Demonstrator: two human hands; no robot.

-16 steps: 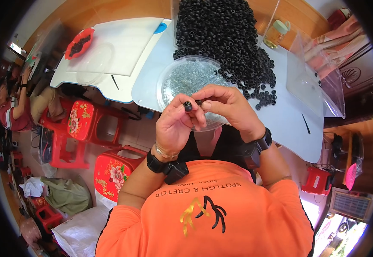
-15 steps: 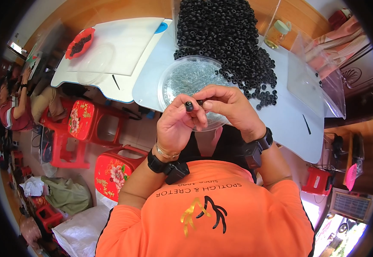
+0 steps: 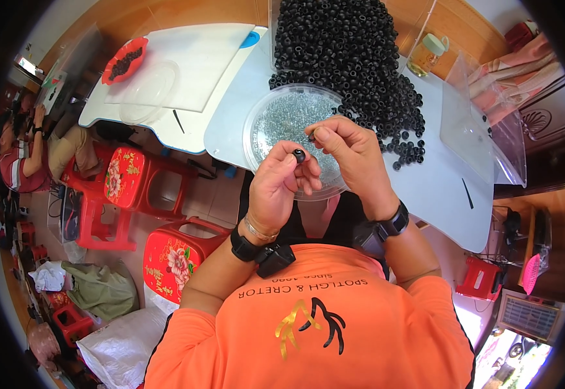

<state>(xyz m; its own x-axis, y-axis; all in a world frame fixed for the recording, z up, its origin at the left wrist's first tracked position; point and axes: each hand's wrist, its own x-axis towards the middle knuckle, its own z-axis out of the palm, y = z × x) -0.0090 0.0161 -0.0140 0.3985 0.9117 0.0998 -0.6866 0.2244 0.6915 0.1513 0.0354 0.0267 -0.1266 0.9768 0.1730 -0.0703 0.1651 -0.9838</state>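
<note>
My left hand is closed, pinching a small round black cap with a hole in it between thumb and forefinger. Just beside it, to the right and slightly farther off, my right hand is pinched too. A tiny dark bit shows at its fingertips, too small to name. Both hands are above the near part of a round clear tray, which holds many tiny shiny pieces. Beyond the tray lies a big heap of black caps, spilling toward the right.
A thin black stick lies on the pale table at right. A lidded jar stands far right. On the white table at left are a red dish and a clear round lid. Red stools and another person are farther left.
My hands have moved apart, the right one lifting up and away from the left. The left hand has shifted slightly to the right, still pinching the black cap.
</note>
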